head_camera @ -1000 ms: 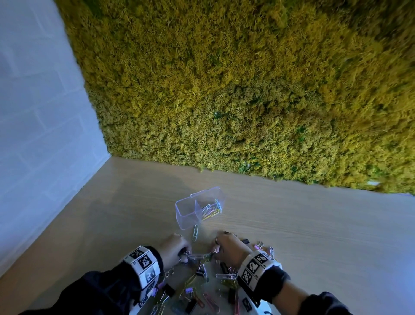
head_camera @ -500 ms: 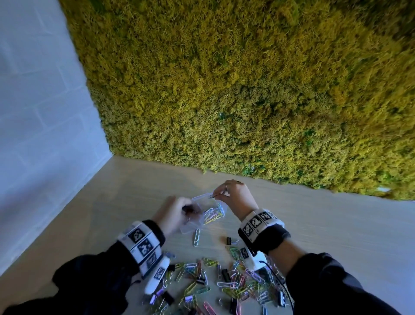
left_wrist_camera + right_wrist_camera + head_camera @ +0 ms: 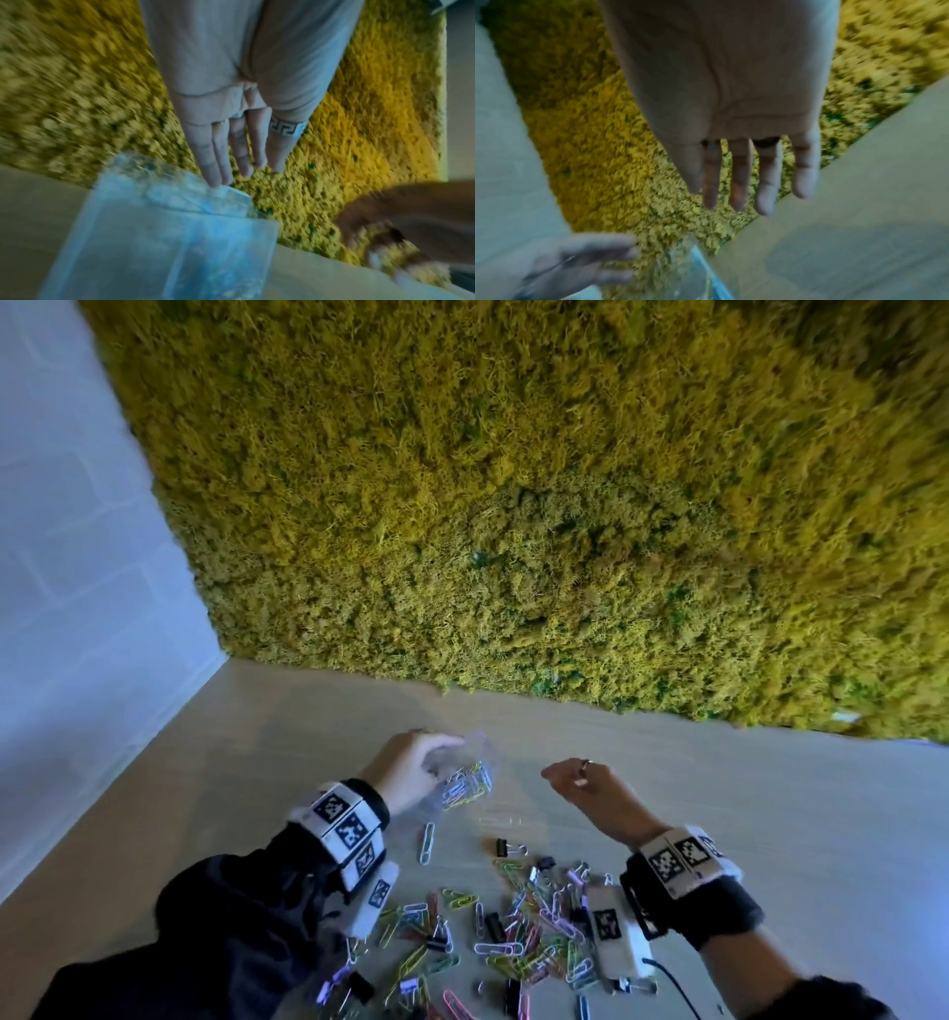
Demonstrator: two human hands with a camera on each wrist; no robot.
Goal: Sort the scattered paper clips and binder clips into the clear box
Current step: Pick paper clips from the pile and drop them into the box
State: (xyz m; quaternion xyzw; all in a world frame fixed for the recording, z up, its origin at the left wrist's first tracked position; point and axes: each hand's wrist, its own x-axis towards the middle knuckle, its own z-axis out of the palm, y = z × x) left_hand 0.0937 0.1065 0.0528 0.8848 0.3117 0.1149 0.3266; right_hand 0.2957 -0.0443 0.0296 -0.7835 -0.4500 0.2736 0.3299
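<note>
Moss wall (image 3: 513, 505) fills 12 o'clock above the wooden table (image 3: 770, 814). Loose pile of paper clips and binder clips (image 3: 513, 927) at 6 o'clock. Clear box (image 3: 470, 780), centre-left and part-filled; left hand (image 3: 411, 775) touches its rim with straight fingers, probably to steady it. Right hand (image 3: 590, 788), at 3 o'clock of the box, released, empty. The straight fingers show only in the left wrist view.

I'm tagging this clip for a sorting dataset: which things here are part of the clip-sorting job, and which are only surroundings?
Job:
clear box, left hand on it
paper clips scattered on the table
binder clips
right hand, empty

Surroundings:
moss wall
white wall
wooden table
</note>
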